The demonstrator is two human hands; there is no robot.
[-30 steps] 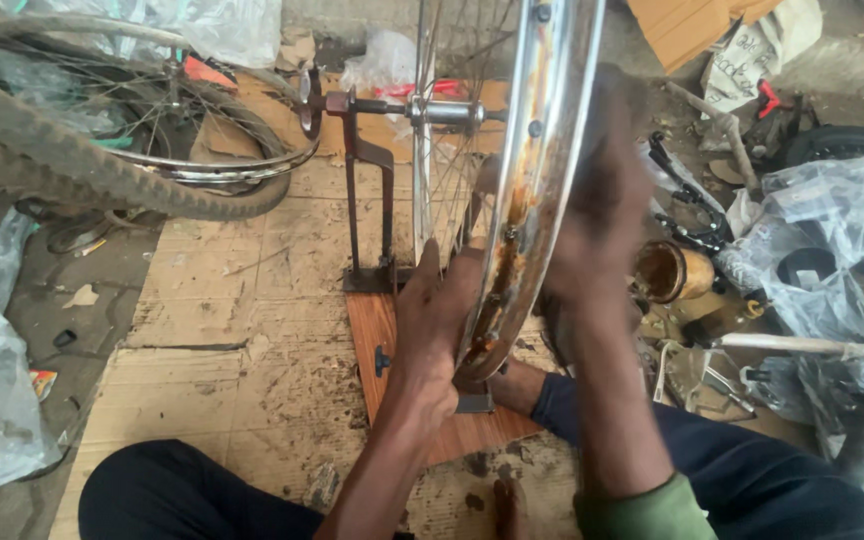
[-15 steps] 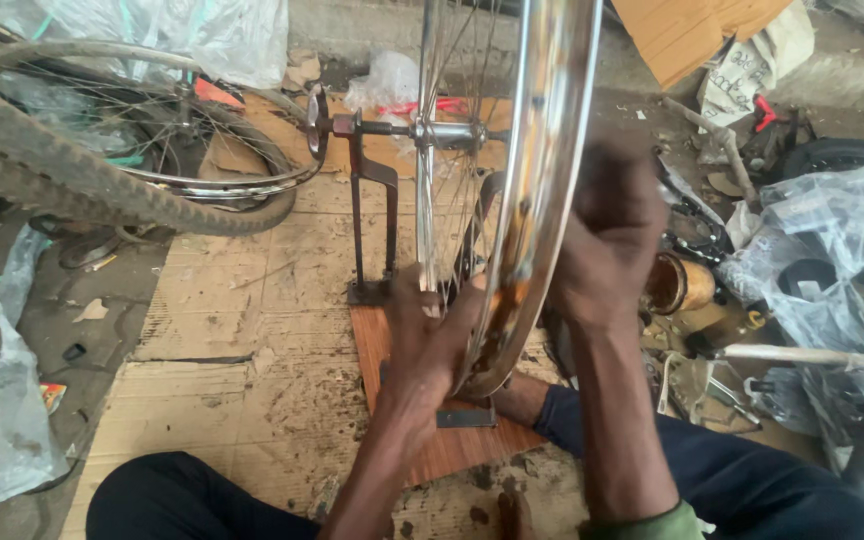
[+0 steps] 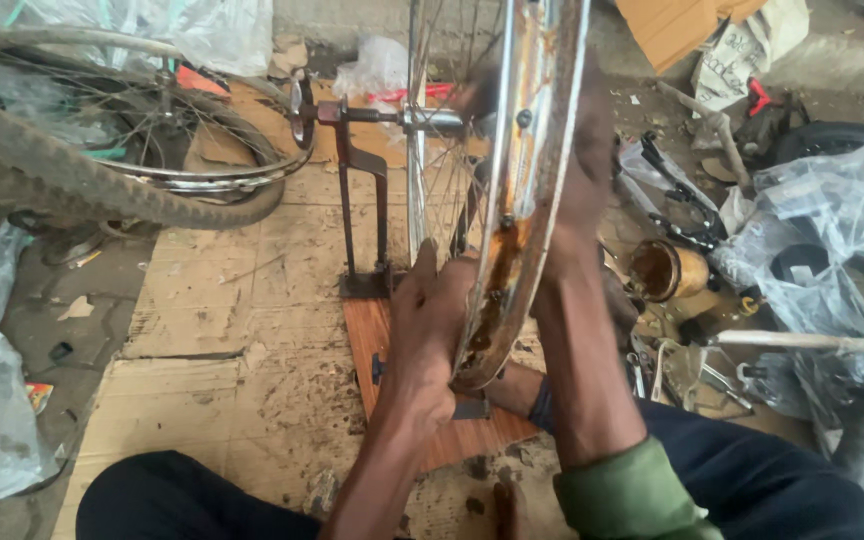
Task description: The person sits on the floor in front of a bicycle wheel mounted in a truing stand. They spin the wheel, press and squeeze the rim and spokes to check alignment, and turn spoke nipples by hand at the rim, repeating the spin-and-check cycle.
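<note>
Flattened cardboard covered the workshop floor where a rusty bicycle rim stood upright in a dark metal truing stand on a reddish wooden board. The left hand was closed around the rim's lower edge and spokes; the right hand pressed against the rim's far side, its grip blurred and impossible to judge. An open round tin with a brown, rust-coloured interior sat just right of the wheel, beside clear plastic bags whose contents were unclear. A tyred wheel lay at left.
</note>
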